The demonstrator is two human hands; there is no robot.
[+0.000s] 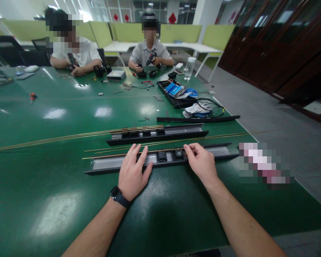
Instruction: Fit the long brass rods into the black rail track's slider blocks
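Observation:
A long black channel with a silvery inner floor lies across the green table in front of me. Small black blocks sit inside it, some close to my right hand. Along its far wall runs a thin brass-coloured rod. My left hand, wearing a dark watch, rests over the channel with fingers spread, fingertips at the rod. The thumb and forefinger of my right hand pinch together at the rod, beside a block; the exact contact is partly hidden by the fingers.
Behind it lies a second black channel, with several long brass rods over it. Farther back are a black strip, gloves, and a black tray. Two people sit across the table; one holds a power drill. A water jug stands nearby.

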